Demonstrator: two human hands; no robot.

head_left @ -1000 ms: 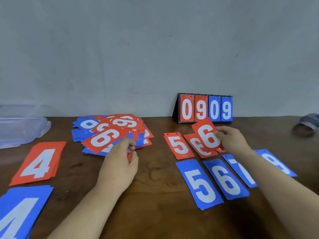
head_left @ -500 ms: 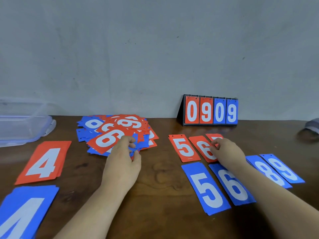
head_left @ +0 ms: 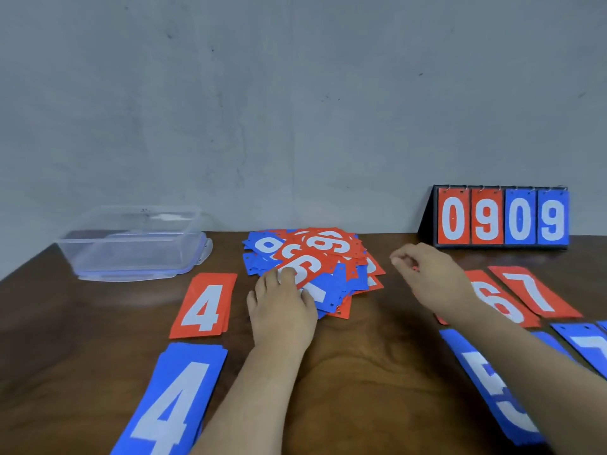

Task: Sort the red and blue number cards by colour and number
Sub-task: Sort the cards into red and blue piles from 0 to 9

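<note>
A loose pile of red and blue number cards lies at the back middle of the table. My left hand reaches into its near edge and pinches the top red 6 card. My right hand hovers just right of the pile with its fingers loosely curled, holding nothing. Sorted stacks lie flat: red 4 and blue 4 on the left, red 6, red 7, blue 5 and blue 7 on the right. My right forearm hides some of them.
A clear plastic container stands at the back left. A flip scoreboard reading 0909 stands against the wall at the back right. Bare brown table shows between my forearms.
My right hand laid its red 6 card on the red 6 stack, let go and moved left toward the pile. My left hand stayed on the pile's red 6 card.
</note>
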